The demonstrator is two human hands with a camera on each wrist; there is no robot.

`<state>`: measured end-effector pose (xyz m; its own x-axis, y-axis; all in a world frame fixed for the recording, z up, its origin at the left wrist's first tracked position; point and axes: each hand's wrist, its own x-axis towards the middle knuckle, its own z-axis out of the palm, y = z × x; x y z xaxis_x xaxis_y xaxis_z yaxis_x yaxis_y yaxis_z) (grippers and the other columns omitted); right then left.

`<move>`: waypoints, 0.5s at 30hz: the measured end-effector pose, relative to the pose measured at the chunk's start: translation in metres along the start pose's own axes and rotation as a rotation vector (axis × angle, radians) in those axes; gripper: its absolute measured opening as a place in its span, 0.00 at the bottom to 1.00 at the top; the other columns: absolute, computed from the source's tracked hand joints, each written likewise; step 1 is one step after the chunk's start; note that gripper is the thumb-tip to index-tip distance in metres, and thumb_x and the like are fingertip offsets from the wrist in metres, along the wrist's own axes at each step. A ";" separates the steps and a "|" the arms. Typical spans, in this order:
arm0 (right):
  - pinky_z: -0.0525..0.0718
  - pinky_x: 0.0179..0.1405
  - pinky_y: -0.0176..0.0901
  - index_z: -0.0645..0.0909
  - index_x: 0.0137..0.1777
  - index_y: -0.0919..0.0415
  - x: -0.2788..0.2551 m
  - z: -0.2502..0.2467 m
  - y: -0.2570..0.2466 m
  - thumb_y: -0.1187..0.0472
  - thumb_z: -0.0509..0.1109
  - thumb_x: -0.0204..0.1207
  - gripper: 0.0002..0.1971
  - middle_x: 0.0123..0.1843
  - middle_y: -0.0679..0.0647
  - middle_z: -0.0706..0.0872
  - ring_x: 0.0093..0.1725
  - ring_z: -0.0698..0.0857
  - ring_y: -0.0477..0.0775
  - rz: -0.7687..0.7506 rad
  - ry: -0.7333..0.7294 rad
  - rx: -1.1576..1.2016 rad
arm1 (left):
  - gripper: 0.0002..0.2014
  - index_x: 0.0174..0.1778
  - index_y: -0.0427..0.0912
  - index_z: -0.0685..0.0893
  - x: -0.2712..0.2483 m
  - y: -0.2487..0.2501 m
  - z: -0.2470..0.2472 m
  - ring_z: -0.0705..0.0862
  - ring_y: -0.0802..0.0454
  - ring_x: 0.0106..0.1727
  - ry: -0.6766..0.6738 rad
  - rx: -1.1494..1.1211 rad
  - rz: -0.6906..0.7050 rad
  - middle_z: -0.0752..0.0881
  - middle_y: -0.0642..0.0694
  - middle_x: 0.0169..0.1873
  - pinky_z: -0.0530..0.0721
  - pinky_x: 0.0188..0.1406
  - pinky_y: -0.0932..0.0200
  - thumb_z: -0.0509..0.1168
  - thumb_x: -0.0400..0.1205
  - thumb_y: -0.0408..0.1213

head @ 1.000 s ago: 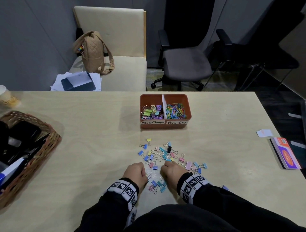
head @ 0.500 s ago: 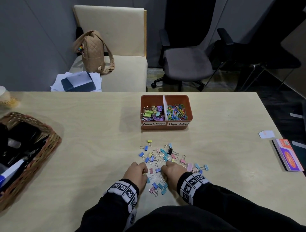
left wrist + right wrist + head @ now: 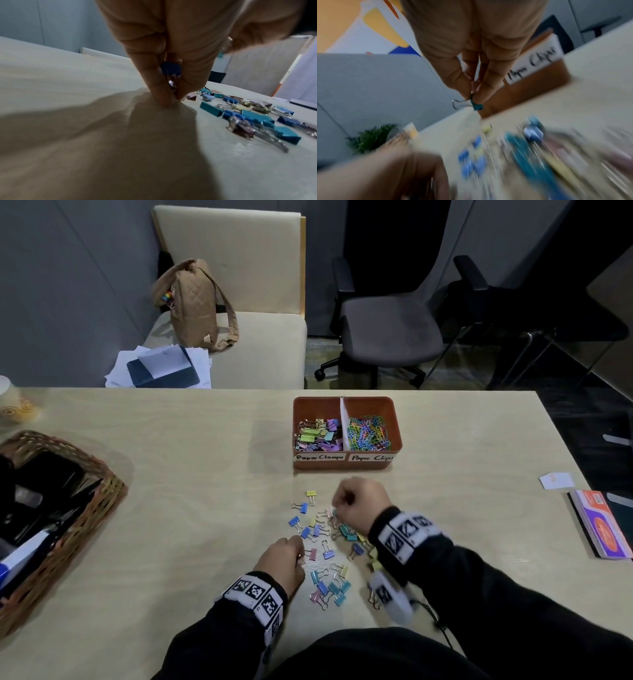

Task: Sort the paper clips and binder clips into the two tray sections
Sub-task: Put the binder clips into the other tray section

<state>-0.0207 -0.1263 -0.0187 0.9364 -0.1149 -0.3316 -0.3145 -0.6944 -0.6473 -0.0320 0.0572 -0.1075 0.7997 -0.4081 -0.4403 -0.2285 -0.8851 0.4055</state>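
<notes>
**Carrying a teal clip to the clamp side while the other hand picks**

My right hand [image 3: 359, 501] is lifted off the table [image 3: 171, 491] with its fingertips [image 3: 483, 93] pinched tight on the wire handle of a teal binder clip [image 3: 477, 106], which dangles below them. The orange tray [image 3: 397, 419] sits just ahead; its left section, labelled for clamps, already holds binder clips [image 3: 318, 434], and the right one holds paper clips [image 3: 368, 433]. I judge the job now is to carry this clip over the near wall and release it well left of the white divider [image 3: 344, 419], low enough that it doesn't bounce across.

My left hand [image 3: 282, 559] is down at the near edge of the loose pile [image 3: 325, 542], fingers curled round a blue clip [image 3: 171, 69] tucked in the grip, tips pressed together at the table on a wire loop. I can't tell whether that loop belongs to a second clip. I should lift straight up, so neighbouring handles don't snag and drag along.

Every loose piece I can make out looks like a binder clip.
</notes>
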 end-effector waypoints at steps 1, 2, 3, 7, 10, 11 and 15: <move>0.81 0.43 0.34 0.83 0.38 0.57 0.010 -0.008 -0.012 0.72 0.69 0.70 0.09 0.38 0.48 0.84 0.41 0.82 0.49 -0.034 0.036 0.027 | 0.14 0.60 0.46 0.79 0.000 0.000 0.000 0.83 0.44 0.53 -0.001 -0.005 -0.002 0.83 0.42 0.53 0.81 0.51 0.56 0.60 0.79 0.31; 0.81 0.42 0.33 0.83 0.38 0.57 0.021 -0.015 -0.023 0.72 0.69 0.71 0.08 0.39 0.48 0.84 0.41 0.82 0.48 -0.062 0.074 0.046 | 0.15 0.61 0.47 0.78 -0.001 0.000 0.001 0.82 0.44 0.53 -0.004 -0.001 0.000 0.82 0.43 0.54 0.81 0.52 0.56 0.59 0.79 0.31; 0.81 0.42 0.32 0.82 0.39 0.58 0.034 -0.022 -0.033 0.72 0.69 0.72 0.08 0.40 0.49 0.84 0.42 0.82 0.48 -0.077 0.113 0.059 | 0.15 0.62 0.48 0.77 -0.002 0.000 0.001 0.82 0.44 0.53 -0.009 0.004 0.003 0.81 0.43 0.54 0.81 0.53 0.56 0.59 0.80 0.32; 0.82 0.43 0.31 0.82 0.42 0.54 0.075 -0.042 -0.052 0.69 0.70 0.75 0.08 0.55 0.53 0.85 0.43 0.82 0.43 -0.057 0.257 0.109 | 0.10 0.58 0.46 0.78 -0.005 -0.001 0.002 0.82 0.46 0.50 -0.009 -0.002 0.025 0.77 0.45 0.52 0.79 0.51 0.59 0.61 0.81 0.36; 0.79 0.41 0.32 0.85 0.52 0.51 0.079 -0.044 -0.046 0.67 0.68 0.79 0.11 0.61 0.51 0.84 0.43 0.81 0.44 -0.043 0.276 0.141 | 0.08 0.56 0.44 0.80 -0.003 -0.002 0.003 0.83 0.45 0.51 -0.018 0.039 0.007 0.79 0.45 0.51 0.79 0.50 0.60 0.60 0.83 0.38; 0.79 0.40 0.32 0.85 0.55 0.50 0.076 -0.043 -0.043 0.68 0.67 0.79 0.13 0.63 0.49 0.83 0.44 0.81 0.45 -0.049 0.277 0.161 | 0.08 0.55 0.43 0.80 -0.002 -0.002 0.003 0.83 0.45 0.51 -0.023 0.052 -0.003 0.80 0.44 0.51 0.80 0.50 0.60 0.60 0.82 0.37; 0.80 0.39 0.28 0.84 0.55 0.50 0.043 -0.026 -0.019 0.67 0.67 0.79 0.12 0.54 0.44 0.84 0.43 0.82 0.42 -0.084 0.194 0.155 | 0.09 0.53 0.41 0.81 0.000 -0.002 0.001 0.83 0.43 0.51 -0.035 0.093 -0.024 0.81 0.42 0.50 0.81 0.49 0.57 0.60 0.79 0.35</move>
<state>0.0299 -0.1360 -0.0030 0.9678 -0.2062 -0.1441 -0.2406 -0.5917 -0.7694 -0.0322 0.0582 -0.1093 0.7861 -0.3923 -0.4775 -0.2610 -0.9111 0.3189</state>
